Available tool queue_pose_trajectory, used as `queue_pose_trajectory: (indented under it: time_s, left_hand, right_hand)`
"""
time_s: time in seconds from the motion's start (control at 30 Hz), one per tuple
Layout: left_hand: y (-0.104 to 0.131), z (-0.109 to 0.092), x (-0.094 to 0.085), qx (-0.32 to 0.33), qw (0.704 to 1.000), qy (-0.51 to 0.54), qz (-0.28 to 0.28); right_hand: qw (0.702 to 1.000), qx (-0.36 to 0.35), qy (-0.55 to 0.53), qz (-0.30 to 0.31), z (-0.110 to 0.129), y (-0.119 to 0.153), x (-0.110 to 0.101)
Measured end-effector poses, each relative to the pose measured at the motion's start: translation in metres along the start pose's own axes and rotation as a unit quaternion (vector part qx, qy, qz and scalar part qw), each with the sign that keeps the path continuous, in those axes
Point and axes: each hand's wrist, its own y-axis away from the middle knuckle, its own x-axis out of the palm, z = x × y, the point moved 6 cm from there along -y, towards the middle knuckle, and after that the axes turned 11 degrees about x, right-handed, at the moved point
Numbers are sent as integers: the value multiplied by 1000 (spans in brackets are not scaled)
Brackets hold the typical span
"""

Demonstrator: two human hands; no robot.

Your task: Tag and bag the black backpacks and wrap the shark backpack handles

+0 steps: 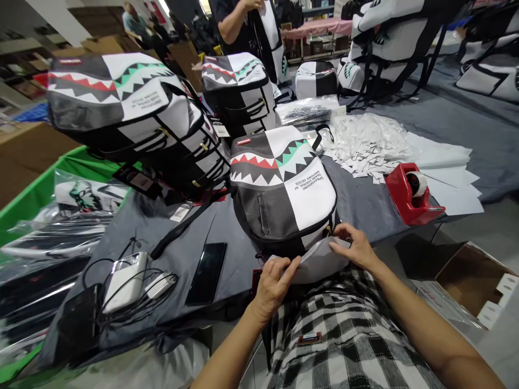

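A black-and-white backpack [279, 189] with a red and green shark-teeth print lies in front of me, its lower end toward my body. Below that end hangs a thin whitish sheet [320, 263], perhaps paper or plastic film. My left hand [275, 281] pinches the sheet's left edge, fingers closed. At its right edge, beside the backpack's zipper pull, my right hand [354, 246] grips it between thumb and fingers. The sheet partly covers the backpack's near edge.
Stacked backpacks [117, 108] stand left. A black phone [206, 273] and a white power bank [125, 281] with cables lie nearby. On the right are a red tape dispenser [405, 200], white sheets [446, 173] and a tag pile [365, 140]. A co-worker [235, 27] handles a bag behind.
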Motion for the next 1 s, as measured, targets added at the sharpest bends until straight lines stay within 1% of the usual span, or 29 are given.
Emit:
queue_pose_trajectory:
  time_s: [0.1,0.2,0.27,0.37,0.4,0.47,0.53,0.57,0.6,0.7,0.8,0.83,0.9,0.93,0.97,1.0]
  left_hand:
    - [1,-1,1,-3,1000,2,-8]
    - [2,-1,1,-6,1000,2,-15]
    - [1,-1,0,-11,1000,-2,-13]
    - [0,-1,1,-9,1000,-11,8]
    - [0,-1,1,-7,1000,-15,15]
    - [1,-2,3,-4,1000,-18,22]
    - [1,-2,4,-8,1000,-17,14]
    - [2,-2,4,-10,1000,-16,6]
    - [2,-2,5,-13,1000,-15,-2]
    - [2,-4,5,-24,999,-10,-22]
    - [2,-6,3,-53,997,-18,-44]
    - [2,-7,3,-64,996,-23,-50]
    - [1,-10,3,-78,995,-30,-58]
    - [1,-11,3,-82,994,-35,-60]
    - [0,-12,3,-85,994,-42,-62]
    - [1,-13,3,-89,993,-50,-64]
  right_hand:
    - [998,45,-40,12,-12,11,-4]
    - [995,60,-76,-29,-14,9,-5]
    - [994,34,-81,-61,-8,0,-4]
    - [994,-21,-47,-96,3,-14,2]
    - [992,-32,-29,-120,5,-17,3]
    - [980,-38,5,-196,5,-17,0]
    - [962,-48,36,-265,4,-11,-3]
    - [956,-62,55,-282,5,-7,-3]
    - [952,-84,75,-286,8,-4,-1]
    - [938,-170,140,-267,25,5,7]
    - [911,-244,223,-246,43,10,11]
    - [899,-254,256,-249,46,12,10]
    - [878,-256,295,-277,49,17,3]
    - [874,-251,295,-294,48,21,-2]
    - [876,-245,284,-303,47,25,-7]
    - [884,-245,265,-297,45,28,-9]
